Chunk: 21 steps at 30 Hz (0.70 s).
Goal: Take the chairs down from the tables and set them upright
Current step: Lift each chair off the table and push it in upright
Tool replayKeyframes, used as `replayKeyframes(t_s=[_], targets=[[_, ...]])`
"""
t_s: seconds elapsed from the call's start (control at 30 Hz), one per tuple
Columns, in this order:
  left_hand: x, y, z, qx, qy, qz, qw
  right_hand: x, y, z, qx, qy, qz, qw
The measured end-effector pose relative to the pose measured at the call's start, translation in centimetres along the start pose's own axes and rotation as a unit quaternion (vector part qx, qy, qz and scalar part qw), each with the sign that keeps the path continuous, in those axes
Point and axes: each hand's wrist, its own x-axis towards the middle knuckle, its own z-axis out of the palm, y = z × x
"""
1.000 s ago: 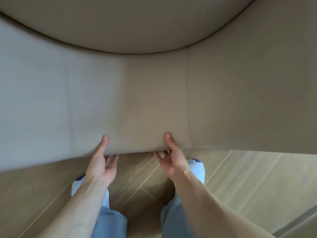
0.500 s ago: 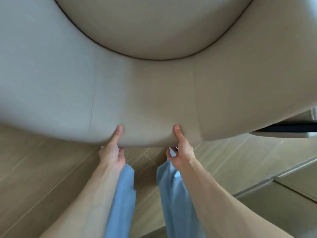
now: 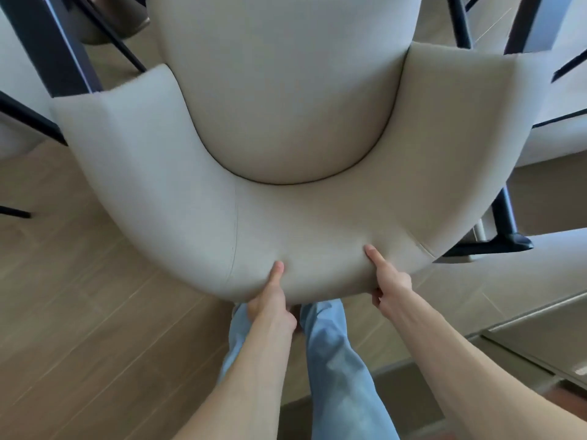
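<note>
A cream upholstered chair [image 3: 197, 198] with a curved wrap-around back and a round seat cushion fills the upper part of the head view, seen from above. My left hand [image 3: 270, 300] grips the near rim of its backrest, thumb on top and fingers hidden underneath. My right hand [image 3: 389, 282] grips the same rim further right, thumb pressed into the fabric. One dark chair leg [image 3: 505, 227] shows at the right, its foot low near the floor.
Dark metal legs [image 3: 47, 49] stand at the upper left, and more dark legs [image 3: 460, 23] at the upper right. Wood-look floor [image 3: 79, 312] spreads to the left. A pale surface [image 3: 559, 138] lies at the right, and a low ledge [image 3: 524, 341] at the lower right.
The chair has swung away from my face and down, so its seat and both arms now show. Both hands keep their hold on the backrest rim.
</note>
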Motion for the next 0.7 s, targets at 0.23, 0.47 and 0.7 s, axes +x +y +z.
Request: replayKeyframes(t_s=[0.23, 0.47, 0.7], targets=[[-5.9, 5.5, 2.3, 0.038, -0.013, 0.077, 0.996, -4.7, -9.3, 0.6, -0.057, -0.062, -0.048, 0.995], [-10.6, 9.9, 5.4, 0.466, -0.058, 0.67, 0.575, -8.1, -15.8, 2.0, -0.114, -0.091, -0.108, 0.983], [-9.5, 14.2, 9.7, 0.703, -0.036, 0.631, 0.325, -10.6, -20.0, 2.2, -0.181, -0.111, -0.149, 0.966]])
